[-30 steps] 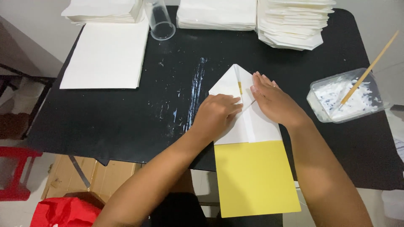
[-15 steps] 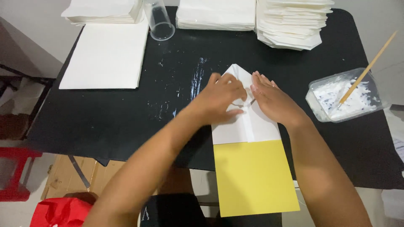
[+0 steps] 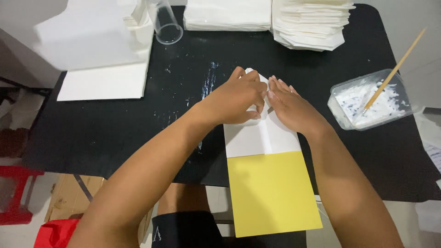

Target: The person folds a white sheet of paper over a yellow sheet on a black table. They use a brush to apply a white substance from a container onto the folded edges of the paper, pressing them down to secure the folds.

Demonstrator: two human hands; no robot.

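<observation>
Now both hands press on the folded white paper (image 3: 264, 135) that lies near the middle of the black table (image 3: 115, 133), its pointed top end toward the far side. The left hand (image 3: 236, 98) lies knuckles up with its fingers curled, fingertips pinching or pressing the paper's fold at the point. The right hand (image 3: 291, 108) lies flat just beside it, fingers straight and together, palm down on the paper's right flap. A yellow sheet (image 3: 271, 193) sticks out from under the white paper toward the person and overhangs the table's near edge. To the right stands a clear plastic tub of white paste (image 3: 370, 101) with a wooden stick (image 3: 397, 69) leaning in it. At the far edge are a stack of folded white papers (image 3: 312, 23), a flat pile of white sheets (image 3: 227, 14), and a clear cup (image 3: 166, 24) on its side; more white sheets (image 3: 103, 80) lie at the left.
</observation>
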